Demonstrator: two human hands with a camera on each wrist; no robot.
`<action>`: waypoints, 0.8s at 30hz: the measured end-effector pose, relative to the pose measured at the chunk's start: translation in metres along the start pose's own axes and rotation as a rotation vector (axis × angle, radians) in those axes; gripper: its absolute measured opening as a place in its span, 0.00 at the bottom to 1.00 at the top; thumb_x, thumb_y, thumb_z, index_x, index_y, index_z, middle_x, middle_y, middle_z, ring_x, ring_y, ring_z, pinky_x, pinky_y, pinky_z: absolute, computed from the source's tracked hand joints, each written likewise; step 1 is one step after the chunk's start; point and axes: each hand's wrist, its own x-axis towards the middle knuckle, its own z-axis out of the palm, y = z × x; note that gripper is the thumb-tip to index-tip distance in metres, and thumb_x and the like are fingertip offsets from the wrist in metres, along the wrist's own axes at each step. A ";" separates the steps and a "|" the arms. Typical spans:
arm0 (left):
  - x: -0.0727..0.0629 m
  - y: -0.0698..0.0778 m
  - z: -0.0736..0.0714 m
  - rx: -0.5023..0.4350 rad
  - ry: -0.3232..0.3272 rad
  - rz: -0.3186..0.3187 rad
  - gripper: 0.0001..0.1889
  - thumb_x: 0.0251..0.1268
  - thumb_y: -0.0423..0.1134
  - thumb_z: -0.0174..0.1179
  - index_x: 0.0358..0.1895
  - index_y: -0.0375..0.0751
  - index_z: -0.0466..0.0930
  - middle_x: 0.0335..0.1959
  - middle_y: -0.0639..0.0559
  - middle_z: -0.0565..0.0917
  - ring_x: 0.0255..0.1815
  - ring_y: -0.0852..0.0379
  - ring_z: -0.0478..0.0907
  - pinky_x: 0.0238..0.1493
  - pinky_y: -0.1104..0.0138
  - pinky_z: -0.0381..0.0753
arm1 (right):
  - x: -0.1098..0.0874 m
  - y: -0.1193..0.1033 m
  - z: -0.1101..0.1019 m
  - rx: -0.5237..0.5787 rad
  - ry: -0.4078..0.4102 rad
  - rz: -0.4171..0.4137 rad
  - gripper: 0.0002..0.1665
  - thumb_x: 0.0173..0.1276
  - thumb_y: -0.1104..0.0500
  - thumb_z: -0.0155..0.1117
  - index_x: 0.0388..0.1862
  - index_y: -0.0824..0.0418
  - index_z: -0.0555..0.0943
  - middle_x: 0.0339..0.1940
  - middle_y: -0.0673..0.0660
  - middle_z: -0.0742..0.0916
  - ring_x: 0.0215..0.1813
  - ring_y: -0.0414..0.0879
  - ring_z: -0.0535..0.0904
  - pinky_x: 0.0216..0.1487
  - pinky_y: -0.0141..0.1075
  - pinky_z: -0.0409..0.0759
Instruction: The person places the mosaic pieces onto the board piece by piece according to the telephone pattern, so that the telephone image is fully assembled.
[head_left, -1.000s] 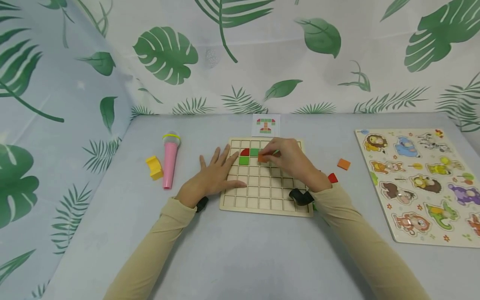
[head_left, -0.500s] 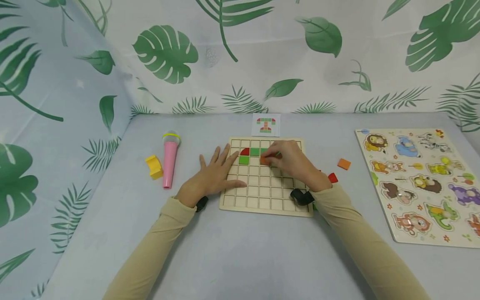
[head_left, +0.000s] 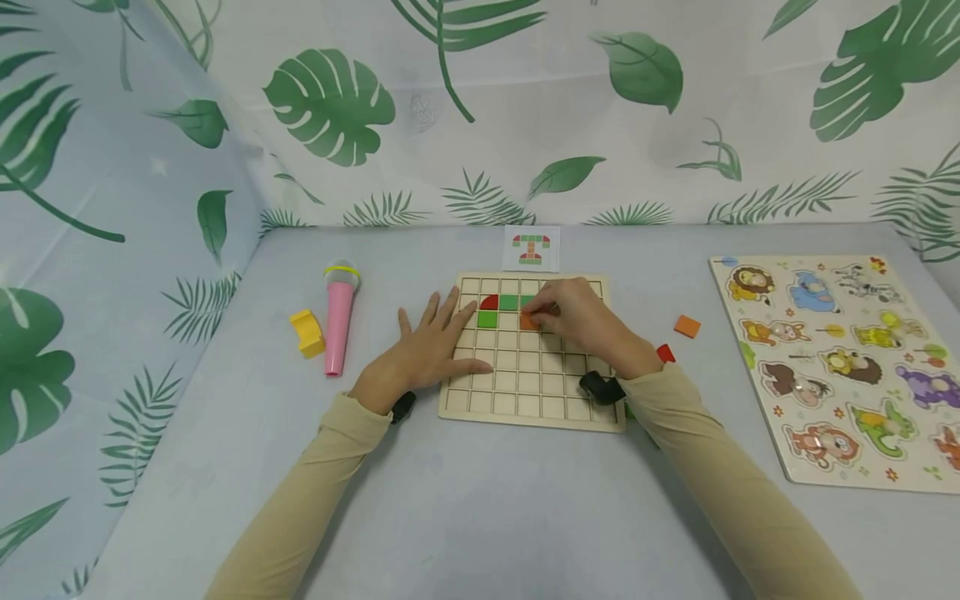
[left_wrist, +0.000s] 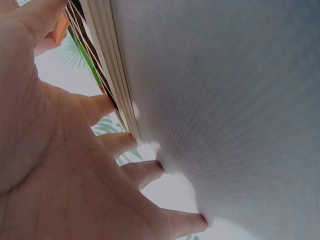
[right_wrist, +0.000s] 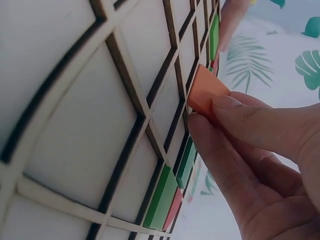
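A wooden grid board [head_left: 517, 404] lies on the table. My left hand [head_left: 423, 354] rests flat at its left edge, fingers spread over board and cloth; the left wrist view shows this palm [left_wrist: 75, 165] beside the board's side. Between thumb and fingers, my right hand [head_left: 585, 315] pinches an orange square tile [head_left: 529, 322]. In the right wrist view that tile [right_wrist: 206, 92] is tilted over the grid, one edge at a cell. Set in the upper rows are a red quarter-round tile [head_left: 490, 302], a green tile [head_left: 508, 302] and a green square below [head_left: 487, 319]. Another green one is partly hidden by my right fingers.
A pattern card [head_left: 531, 250] lies behind the board. To the left are a pink toy microphone [head_left: 340, 325] and a yellow block [head_left: 307, 334]. Rightward lie an orange tile [head_left: 687, 326], a red piece [head_left: 665, 353] and an animal puzzle board [head_left: 832, 375].
My right hand has shifted the orange tile slightly right and toward me, under the top green row, then held it there. My left hand stays in place.
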 end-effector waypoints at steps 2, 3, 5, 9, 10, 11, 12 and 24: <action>0.000 0.000 0.000 -0.001 0.000 0.002 0.54 0.72 0.69 0.57 0.88 0.49 0.39 0.87 0.41 0.29 0.85 0.35 0.25 0.71 0.24 0.26 | 0.001 -0.001 0.001 -0.018 0.000 -0.003 0.07 0.65 0.77 0.71 0.40 0.73 0.91 0.36 0.63 0.90 0.41 0.58 0.88 0.45 0.47 0.87; 0.000 0.000 0.000 0.000 0.000 0.002 0.54 0.72 0.69 0.57 0.88 0.49 0.39 0.87 0.41 0.29 0.85 0.35 0.25 0.71 0.24 0.26 | 0.001 -0.001 0.001 -0.027 0.000 -0.003 0.07 0.65 0.77 0.71 0.40 0.73 0.91 0.36 0.64 0.90 0.41 0.58 0.88 0.44 0.47 0.87; 0.000 0.000 0.000 0.003 -0.001 -0.001 0.54 0.72 0.69 0.57 0.88 0.49 0.38 0.87 0.41 0.29 0.85 0.35 0.25 0.71 0.24 0.26 | 0.001 -0.002 0.002 -0.037 0.000 -0.002 0.06 0.65 0.77 0.71 0.40 0.74 0.90 0.36 0.64 0.90 0.41 0.58 0.88 0.44 0.47 0.87; 0.001 0.001 0.001 0.004 -0.005 0.002 0.54 0.72 0.69 0.57 0.88 0.50 0.38 0.87 0.42 0.29 0.85 0.36 0.25 0.71 0.24 0.26 | 0.001 -0.004 0.003 -0.072 -0.006 0.031 0.06 0.66 0.76 0.70 0.41 0.74 0.90 0.37 0.65 0.90 0.42 0.59 0.88 0.44 0.47 0.87; 0.001 0.002 0.001 -0.001 -0.007 0.006 0.53 0.72 0.69 0.57 0.88 0.50 0.38 0.87 0.42 0.29 0.85 0.36 0.25 0.71 0.24 0.26 | 0.000 -0.005 0.003 -0.083 -0.007 0.042 0.06 0.66 0.76 0.70 0.41 0.74 0.90 0.38 0.65 0.90 0.42 0.59 0.88 0.44 0.47 0.87; 0.002 0.002 0.002 -0.007 -0.009 0.011 0.53 0.72 0.69 0.57 0.88 0.50 0.38 0.87 0.42 0.29 0.85 0.36 0.25 0.71 0.24 0.26 | -0.001 -0.005 0.003 -0.097 -0.007 0.051 0.06 0.67 0.76 0.70 0.41 0.74 0.90 0.38 0.65 0.90 0.43 0.59 0.88 0.44 0.47 0.87; 0.002 0.002 0.002 -0.010 -0.011 0.016 0.53 0.73 0.69 0.57 0.88 0.50 0.38 0.87 0.42 0.28 0.85 0.36 0.25 0.71 0.24 0.25 | -0.001 -0.006 0.003 -0.109 -0.006 0.056 0.06 0.67 0.76 0.70 0.41 0.74 0.90 0.38 0.65 0.90 0.43 0.60 0.88 0.44 0.47 0.87; 0.000 0.000 0.001 -0.005 -0.003 0.005 0.53 0.73 0.69 0.57 0.88 0.49 0.38 0.87 0.42 0.28 0.85 0.36 0.25 0.71 0.24 0.26 | 0.003 -0.011 0.005 -0.128 -0.002 0.029 0.06 0.66 0.76 0.70 0.40 0.75 0.90 0.38 0.66 0.90 0.43 0.61 0.88 0.44 0.47 0.87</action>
